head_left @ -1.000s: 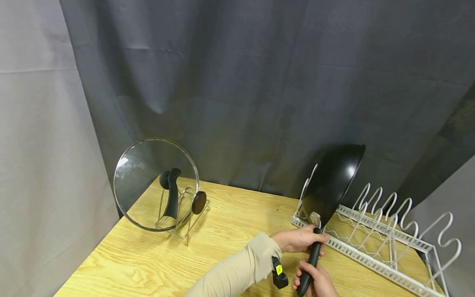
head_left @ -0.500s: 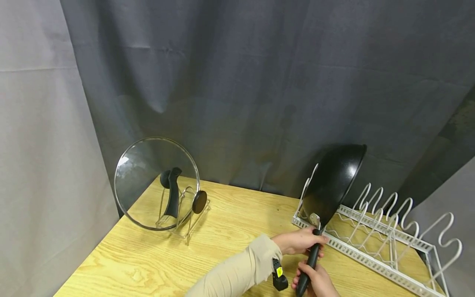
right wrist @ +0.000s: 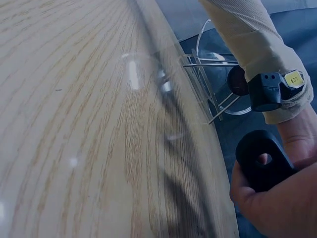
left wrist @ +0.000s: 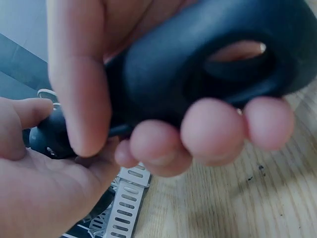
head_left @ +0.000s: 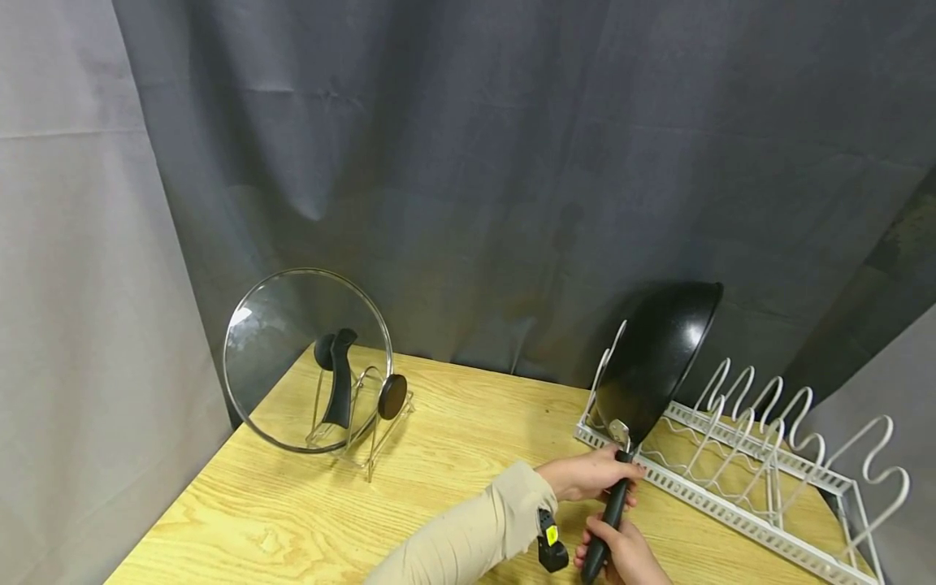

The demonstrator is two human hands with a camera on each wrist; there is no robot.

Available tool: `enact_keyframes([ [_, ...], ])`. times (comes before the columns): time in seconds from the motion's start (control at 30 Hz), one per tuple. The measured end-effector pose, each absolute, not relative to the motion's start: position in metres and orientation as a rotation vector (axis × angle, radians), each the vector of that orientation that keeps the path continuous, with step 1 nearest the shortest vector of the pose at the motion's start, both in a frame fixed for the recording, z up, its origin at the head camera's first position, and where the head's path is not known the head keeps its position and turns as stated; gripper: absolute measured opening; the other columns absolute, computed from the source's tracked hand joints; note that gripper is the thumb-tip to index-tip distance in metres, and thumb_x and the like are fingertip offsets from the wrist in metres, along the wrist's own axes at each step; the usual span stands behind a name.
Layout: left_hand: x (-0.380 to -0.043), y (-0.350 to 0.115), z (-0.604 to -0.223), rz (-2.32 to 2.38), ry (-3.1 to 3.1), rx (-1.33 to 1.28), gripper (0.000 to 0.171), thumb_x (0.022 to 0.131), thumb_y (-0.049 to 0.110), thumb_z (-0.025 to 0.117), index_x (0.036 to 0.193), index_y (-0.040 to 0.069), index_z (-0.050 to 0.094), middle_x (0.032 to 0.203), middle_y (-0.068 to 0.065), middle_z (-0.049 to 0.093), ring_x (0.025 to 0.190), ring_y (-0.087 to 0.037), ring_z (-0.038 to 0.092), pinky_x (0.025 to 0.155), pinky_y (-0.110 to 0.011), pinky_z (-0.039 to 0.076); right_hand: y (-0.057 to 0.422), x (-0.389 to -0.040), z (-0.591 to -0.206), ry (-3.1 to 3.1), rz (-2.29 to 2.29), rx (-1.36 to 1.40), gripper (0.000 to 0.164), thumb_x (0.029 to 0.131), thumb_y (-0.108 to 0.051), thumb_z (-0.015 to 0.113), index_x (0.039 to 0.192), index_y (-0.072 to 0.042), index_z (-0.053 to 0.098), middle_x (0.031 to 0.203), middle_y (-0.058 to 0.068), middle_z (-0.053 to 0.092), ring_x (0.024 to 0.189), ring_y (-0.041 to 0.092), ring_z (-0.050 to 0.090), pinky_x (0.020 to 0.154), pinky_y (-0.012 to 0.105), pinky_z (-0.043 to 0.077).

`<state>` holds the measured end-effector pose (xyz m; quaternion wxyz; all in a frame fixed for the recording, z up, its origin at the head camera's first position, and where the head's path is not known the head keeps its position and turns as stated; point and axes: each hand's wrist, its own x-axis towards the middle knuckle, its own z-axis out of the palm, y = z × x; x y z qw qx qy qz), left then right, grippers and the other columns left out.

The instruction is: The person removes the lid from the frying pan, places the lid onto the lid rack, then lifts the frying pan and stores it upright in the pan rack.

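Observation:
A black wok (head_left: 653, 357) is tipped up on its side at the left end of a white wire pan rack (head_left: 738, 496), its handle (head_left: 614, 508) pointing toward me. My left hand (head_left: 585, 474) grips the handle close to the wok's bracket. Further down, my right hand (head_left: 625, 552) wraps round the handle's end. In the left wrist view, right-hand fingers (left wrist: 213, 126) curl beneath the handle (left wrist: 153, 64) around its hanging hole, with the left palm (left wrist: 44, 193) behind. The right wrist view shows the handle's end (right wrist: 262, 161) sticking out of my right hand (right wrist: 282, 208).
On the wooden table's (head_left: 292, 512) left side, a glass lid (head_left: 281, 357) with a black handle leans in a small wire stand (head_left: 376, 443). The rack's several curved white dividers rise right of the wok. A dark curtain (head_left: 468, 179) hangs close behind the table.
Both hands keep their hold on the handle, and the handle's lower end has shifted very slightly left. The wok stays at the rack's left end.

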<state>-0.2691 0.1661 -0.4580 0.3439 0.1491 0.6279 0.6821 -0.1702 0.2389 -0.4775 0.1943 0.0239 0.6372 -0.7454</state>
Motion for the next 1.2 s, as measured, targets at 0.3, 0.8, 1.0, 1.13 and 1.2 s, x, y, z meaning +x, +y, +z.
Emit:
enact_keyframes([
  [0.3, -0.267, 0.169, -0.460, 1.765, 1.727, 0.322, 0.010, 0.093, 0.014, 0.059, 0.089, 0.010, 0.051, 0.064, -0.004, 0.054, 0.052, -0.013, 0.053, 0.051, -0.026, 0.047, 0.239, -0.172, -0.484, 1.792, -2.084, 0.118, 0.027, 0.098, -0.009, 0.037, 0.110, 0.007, 0.019, 0.077, 0.005, 0.047, 0.071, 0.017, 0.057, 0.068, 0.034, 0.052],
  [0.8, -0.270, 0.138, -0.449, 1.500, 1.965, 0.569, 0.011, 0.092, 0.013, 0.058, 0.092, 0.003, 0.054, 0.080, -0.007, 0.058, 0.069, -0.019, 0.062, 0.063, -0.033, 0.055, 0.253, -0.174, -0.481, 2.059, -1.835, 0.144, 0.037, 0.101, -0.020, 0.043, 0.111, 0.014, 0.031, 0.091, 0.010, 0.053, 0.082, 0.019, 0.063, 0.075, 0.044, 0.053],
  [1.0, -0.269, 0.116, -0.440, 1.426, 1.976, 0.622, 0.012, 0.094, 0.014, 0.055, 0.098, 0.003, 0.054, 0.088, -0.011, 0.063, 0.079, -0.024, 0.067, 0.070, -0.034, 0.055, 0.254, -0.172, -0.483, 2.143, -1.806, 0.189, 0.037, 0.099, -0.018, 0.045, 0.107, 0.015, 0.029, 0.088, 0.015, 0.051, 0.078, 0.025, 0.064, 0.072, 0.044, 0.055],
  [1.13, -0.268, 0.105, -0.438, 1.437, 1.944, 0.640, 0.009, 0.094, 0.012, 0.053, 0.097, 0.003, 0.053, 0.088, -0.012, 0.063, 0.079, -0.024, 0.067, 0.070, -0.034, 0.055, 0.255, -0.173, -0.485, 2.257, -1.744, 0.255, 0.036, 0.098, -0.017, 0.047, 0.105, 0.015, 0.033, 0.087, 0.015, 0.052, 0.076, 0.025, 0.063, 0.069, 0.043, 0.055],
  [1.2, -0.267, 0.101, -0.438, 1.425, 1.943, 0.647, 0.009, 0.094, 0.011, 0.053, 0.097, 0.003, 0.054, 0.088, -0.012, 0.063, 0.079, -0.024, 0.068, 0.069, -0.033, 0.055, 0.256, -0.174, -0.486, 2.279, -1.719, 0.272, 0.035, 0.098, -0.015, 0.046, 0.106, 0.016, 0.033, 0.088, 0.017, 0.053, 0.078, 0.027, 0.063, 0.071, 0.044, 0.055],
])
